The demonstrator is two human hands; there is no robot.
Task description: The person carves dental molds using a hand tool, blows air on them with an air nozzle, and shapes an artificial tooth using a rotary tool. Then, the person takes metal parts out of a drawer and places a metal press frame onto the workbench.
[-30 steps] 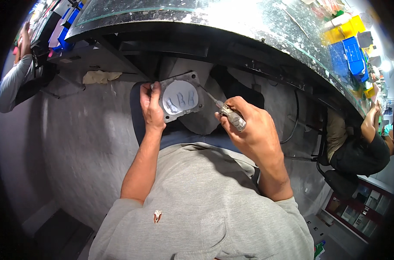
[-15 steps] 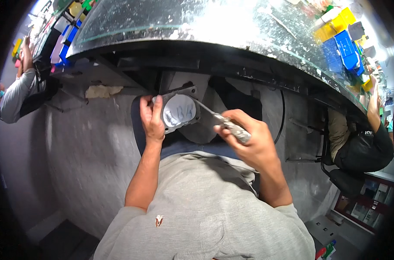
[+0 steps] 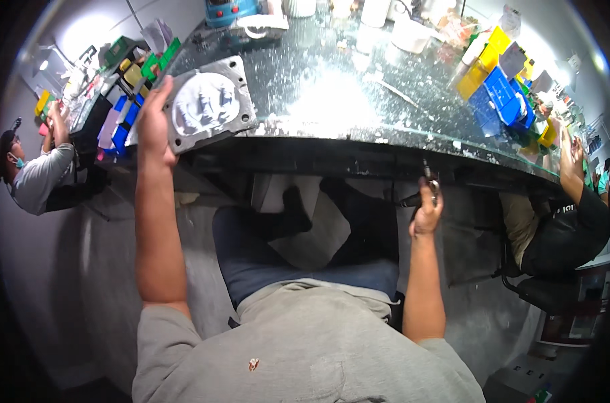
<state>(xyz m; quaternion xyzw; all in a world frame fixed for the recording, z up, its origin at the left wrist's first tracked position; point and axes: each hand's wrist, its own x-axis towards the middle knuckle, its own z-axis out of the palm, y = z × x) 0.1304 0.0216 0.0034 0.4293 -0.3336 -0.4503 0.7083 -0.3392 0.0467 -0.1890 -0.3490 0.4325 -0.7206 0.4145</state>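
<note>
My left hand (image 3: 156, 124) grips the left edge of a grey, roughly square metal flask half (image 3: 246, 101) with holes at its corners. White plaster (image 3: 217, 101) fills its round middle, and raised shapes stand out on the surface. The flask half is tilted up at the front left edge of the workbench; whether it rests on the bench, I cannot tell. My right hand (image 3: 426, 213) is lower, in front of the bench edge on the right. Its fingers are wrapped round a slim knife (image 3: 432, 183) that points away from me; its blade is hard to make out against the dark bench side.
The dark workbench (image 3: 305, 74) is spattered with white. Blue bins (image 3: 509, 97) and yellow bins (image 3: 486, 64) stand at its right. A blue device (image 3: 231, 10) and a white bowl (image 3: 412, 35) are at the back. People sit at left (image 3: 43, 178) and right (image 3: 563, 232).
My left hand has carried the flask half from above my lap up and left to the bench. My right hand has drawn away to the right with the knife, off the plaster's edge.
</note>
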